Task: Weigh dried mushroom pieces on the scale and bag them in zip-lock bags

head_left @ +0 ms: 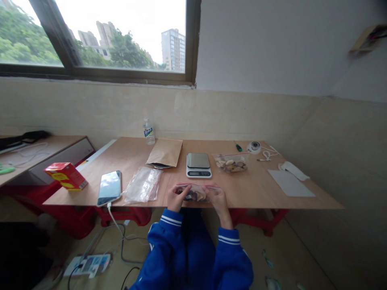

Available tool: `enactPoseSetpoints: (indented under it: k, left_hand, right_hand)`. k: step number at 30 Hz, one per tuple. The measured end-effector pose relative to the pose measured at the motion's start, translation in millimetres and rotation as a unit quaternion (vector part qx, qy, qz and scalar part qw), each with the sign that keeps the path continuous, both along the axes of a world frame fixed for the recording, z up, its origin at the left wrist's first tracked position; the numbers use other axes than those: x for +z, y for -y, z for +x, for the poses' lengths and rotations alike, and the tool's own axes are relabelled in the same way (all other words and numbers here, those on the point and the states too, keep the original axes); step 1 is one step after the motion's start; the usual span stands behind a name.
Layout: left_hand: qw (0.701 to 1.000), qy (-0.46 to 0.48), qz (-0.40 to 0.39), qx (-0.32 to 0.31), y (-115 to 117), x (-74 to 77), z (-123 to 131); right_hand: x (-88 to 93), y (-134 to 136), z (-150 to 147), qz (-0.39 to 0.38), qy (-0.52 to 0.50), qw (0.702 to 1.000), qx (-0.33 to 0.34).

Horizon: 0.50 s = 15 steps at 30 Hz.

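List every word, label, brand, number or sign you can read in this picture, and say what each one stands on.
No text reads with certainty.
Bottle: pale characters on a blue label, too blurred to quote.
Red and yellow box: print too small and blurred.
Scale: markings on the dark front panel, too small.
Phone: nothing legible on its screen.

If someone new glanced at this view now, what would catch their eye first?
Probably the clear zip bag of dark and tan pieces, its top pinched by the left hand and right hand at the near edge of the table. Just beyond sits the white scale, a filled second bag to its right. The red-and-yellow box stands out near the table's left end.
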<state>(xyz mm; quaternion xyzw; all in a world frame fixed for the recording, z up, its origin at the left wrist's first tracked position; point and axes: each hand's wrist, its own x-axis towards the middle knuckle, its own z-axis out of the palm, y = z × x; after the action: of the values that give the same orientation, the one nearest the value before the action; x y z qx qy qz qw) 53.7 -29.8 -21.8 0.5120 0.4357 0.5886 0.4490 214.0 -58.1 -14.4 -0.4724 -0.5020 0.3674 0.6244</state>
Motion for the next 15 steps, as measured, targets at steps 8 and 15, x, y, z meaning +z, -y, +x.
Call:
enactPoseSetpoints:
  k: [8, 15]
  left_hand:
    - [0.998, -0.027, 0.036, -0.033, 5.2, 5.5, 3.5]
    - [0.993, -0.048, 0.071, -0.076, 8.7, 7.0, 0.6]
  right_hand:
    - [33.0, 9.4, 5.2, 0.105, 0.311, 0.938, -0.115]
    - [27.0, 3.2, -15.8, 0.105, 0.386, 0.913, -0.082]
